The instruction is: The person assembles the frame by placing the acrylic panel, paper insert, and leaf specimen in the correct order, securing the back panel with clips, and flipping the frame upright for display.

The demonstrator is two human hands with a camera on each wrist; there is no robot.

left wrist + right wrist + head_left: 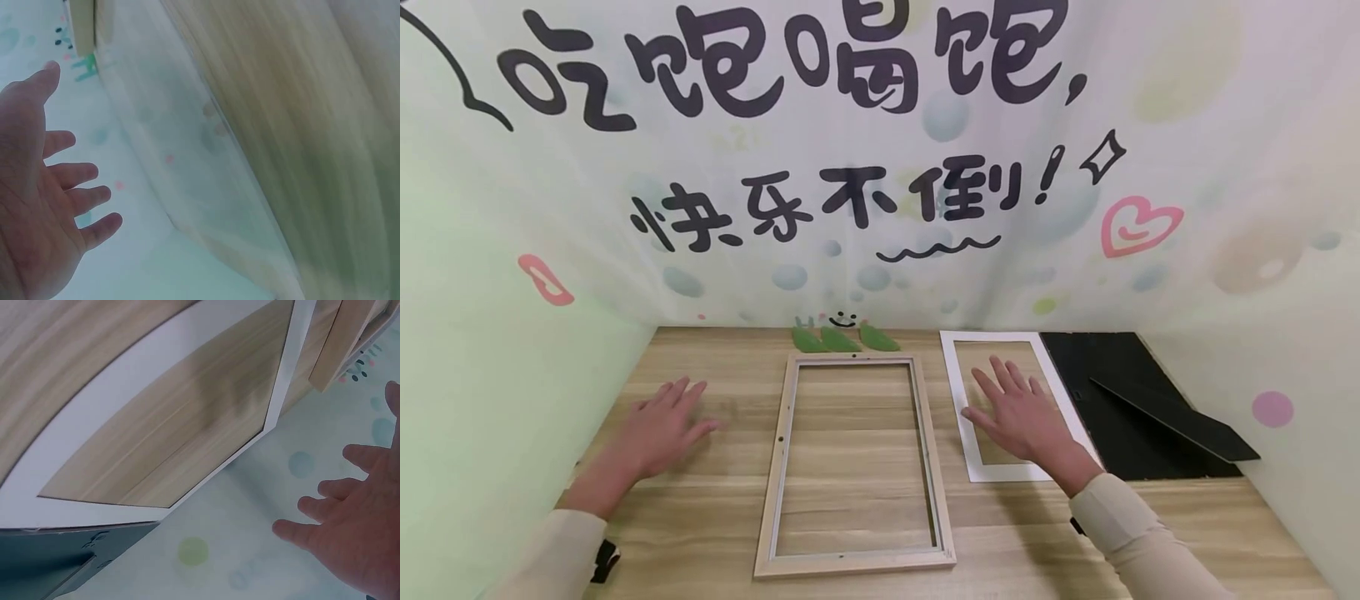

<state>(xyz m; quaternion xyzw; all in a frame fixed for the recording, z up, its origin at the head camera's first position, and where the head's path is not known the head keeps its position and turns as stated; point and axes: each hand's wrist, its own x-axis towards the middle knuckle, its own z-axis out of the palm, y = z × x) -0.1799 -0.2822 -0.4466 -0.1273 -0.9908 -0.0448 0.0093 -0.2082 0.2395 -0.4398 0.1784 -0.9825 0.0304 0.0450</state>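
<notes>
My left hand (666,425) is spread over the left part of the table, holding nothing; its palm and fingers fill the left side of the left wrist view. Spread as well, my right hand (1022,417) overlaps a white rectangular picture mat (959,392) in the head view. The right wrist view has this hand apart from the mat, fingers extended and free of any object. Between both hands lies an empty light wooden picture frame (857,567). A black backing board (1097,358) with its easel leg (1172,417) raised lies right of the mat.
The wood-grain table (700,533) ends against a printed cloth wall (880,292) at the back. Pale side walls rise left and right. Green leaf shapes (839,340) show just behind the wooden frame. A glossy band (181,125) in the left wrist view mirrors the wall's dots.
</notes>
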